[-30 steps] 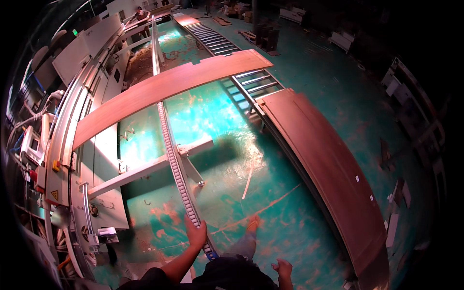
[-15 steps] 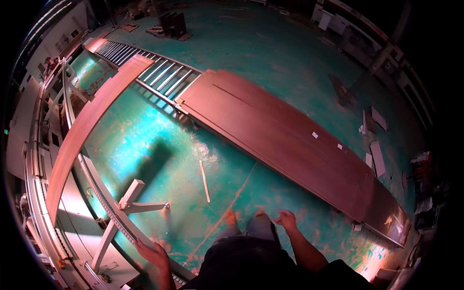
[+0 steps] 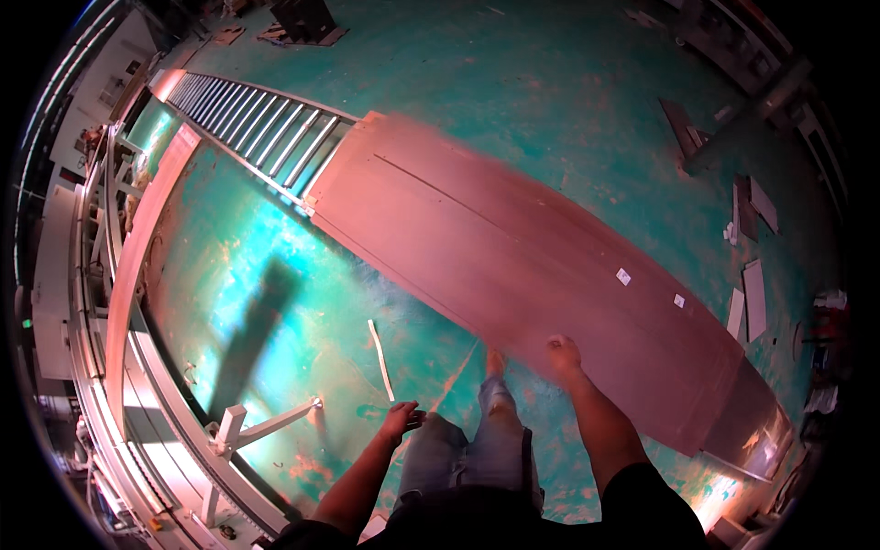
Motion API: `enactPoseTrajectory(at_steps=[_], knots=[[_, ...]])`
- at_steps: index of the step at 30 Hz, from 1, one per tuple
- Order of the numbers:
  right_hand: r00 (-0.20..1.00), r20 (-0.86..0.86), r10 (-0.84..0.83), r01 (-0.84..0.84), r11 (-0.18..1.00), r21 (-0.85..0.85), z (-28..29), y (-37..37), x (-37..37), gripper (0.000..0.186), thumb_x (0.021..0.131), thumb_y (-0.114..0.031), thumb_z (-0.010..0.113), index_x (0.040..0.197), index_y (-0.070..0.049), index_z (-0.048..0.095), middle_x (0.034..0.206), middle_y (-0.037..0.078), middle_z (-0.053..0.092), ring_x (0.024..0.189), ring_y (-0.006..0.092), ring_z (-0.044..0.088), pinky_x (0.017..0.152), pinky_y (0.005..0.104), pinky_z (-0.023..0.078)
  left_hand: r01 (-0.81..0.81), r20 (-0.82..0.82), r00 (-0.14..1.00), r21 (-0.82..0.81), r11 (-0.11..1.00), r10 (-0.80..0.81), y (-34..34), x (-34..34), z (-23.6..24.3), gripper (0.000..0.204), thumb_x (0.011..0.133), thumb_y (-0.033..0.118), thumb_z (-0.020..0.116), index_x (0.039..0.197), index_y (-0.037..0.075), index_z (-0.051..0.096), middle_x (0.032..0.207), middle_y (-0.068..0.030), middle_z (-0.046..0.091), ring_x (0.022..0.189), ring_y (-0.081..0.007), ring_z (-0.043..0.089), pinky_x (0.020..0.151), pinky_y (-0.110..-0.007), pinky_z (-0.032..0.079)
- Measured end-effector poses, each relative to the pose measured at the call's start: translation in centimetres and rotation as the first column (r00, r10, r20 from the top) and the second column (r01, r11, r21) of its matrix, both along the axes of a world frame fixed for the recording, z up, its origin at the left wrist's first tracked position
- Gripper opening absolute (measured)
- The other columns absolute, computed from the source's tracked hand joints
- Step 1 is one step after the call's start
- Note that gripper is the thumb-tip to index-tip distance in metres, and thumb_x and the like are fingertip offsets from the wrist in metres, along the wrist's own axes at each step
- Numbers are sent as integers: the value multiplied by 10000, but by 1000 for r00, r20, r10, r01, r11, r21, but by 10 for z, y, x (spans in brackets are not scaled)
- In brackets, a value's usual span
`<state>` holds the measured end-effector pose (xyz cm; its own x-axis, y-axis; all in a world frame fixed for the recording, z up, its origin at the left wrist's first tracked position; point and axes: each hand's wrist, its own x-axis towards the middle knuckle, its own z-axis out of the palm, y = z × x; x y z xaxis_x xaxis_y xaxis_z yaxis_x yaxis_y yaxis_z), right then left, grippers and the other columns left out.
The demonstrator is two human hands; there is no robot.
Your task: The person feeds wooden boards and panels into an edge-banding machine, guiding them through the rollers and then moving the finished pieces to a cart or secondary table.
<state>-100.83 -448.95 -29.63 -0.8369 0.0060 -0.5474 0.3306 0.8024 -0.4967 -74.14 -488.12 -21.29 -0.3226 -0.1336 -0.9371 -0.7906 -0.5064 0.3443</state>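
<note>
My left hand (image 3: 401,420) hangs over the floor in front of my left leg, its fingers loosely apart with nothing in them. My right hand (image 3: 564,356) is loosely curled above the near edge of a stack of long reddish-brown panels (image 3: 513,238); no object shows in it. Whether it touches the top panel I cannot tell. Two small white labels lie on that panel. The stack rests at the near end of a roller conveyor (image 3: 261,128). A long narrow brown board (image 3: 147,238) lies at the left, along the machine.
At the left runs a long machine with a pale rail (image 3: 174,431) and a jutting support leg (image 3: 275,429). A thin strip (image 3: 379,359) lies on the green floor (image 3: 321,302). Pale and brown offcuts (image 3: 753,298) lie beyond the stack at the right.
My left hand has left the machine's rail and swung right, in front of my legs. My right hand has moved forward over the panels. The view has shifted toward the stack.
</note>
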Motion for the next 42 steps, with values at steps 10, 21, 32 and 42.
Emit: enactPoseTrajectory(at_steps=[10, 21, 32, 42], knots=[[946, -189, 262, -206, 941, 270, -125, -1, -186, 869, 907, -400, 787, 1583, 2, 418, 1567, 253, 482, 1474, 417, 441, 1225, 499, 375, 9, 82, 997, -8, 1000, -8, 18, -191, -169, 428, 1048, 423, 664, 1240, 45, 608, 1148, -135, 731, 1020, -256, 722, 949, -426, 583], [890, -389, 239, -140, 954, 266, -128, -28, -147, 698, 826, -370, 846, 1368, 11, 628, 1278, 227, 639, 1223, 435, 588, 1042, 528, 472, -233, 78, 972, 152, 961, 223, 14, -246, -262, 892, 891, 737, 727, 1485, 94, 559, 1288, -94, 683, 1070, -235, 660, 904, -383, 536], [948, -217, 234, -134, 909, 395, -146, -36, -132, 577, 1051, -515, 557, 1080, 30, 748, 1026, 237, 718, 991, 448, 687, 937, 539, 526, -290, -6, 957, 5, 957, 290, 31, -203, -139, 705, 899, 579, 823, 1327, 33, 695, 1247, -94, 750, 1088, -206, 729, 870, -349, 593], [983, 85, 165, -167, 986, 22, -31, -34, -93, 707, 1108, -557, 460, 1298, 85, 686, 1309, 311, 687, 1248, 444, 650, 1092, 492, 482, -195, -225, 960, -99, 976, 169, 82, -169, 103, 441, 1034, 427, 720, 1217, 26, 745, 992, -26, 777, 813, -98, 684, 682, -284, 535]])
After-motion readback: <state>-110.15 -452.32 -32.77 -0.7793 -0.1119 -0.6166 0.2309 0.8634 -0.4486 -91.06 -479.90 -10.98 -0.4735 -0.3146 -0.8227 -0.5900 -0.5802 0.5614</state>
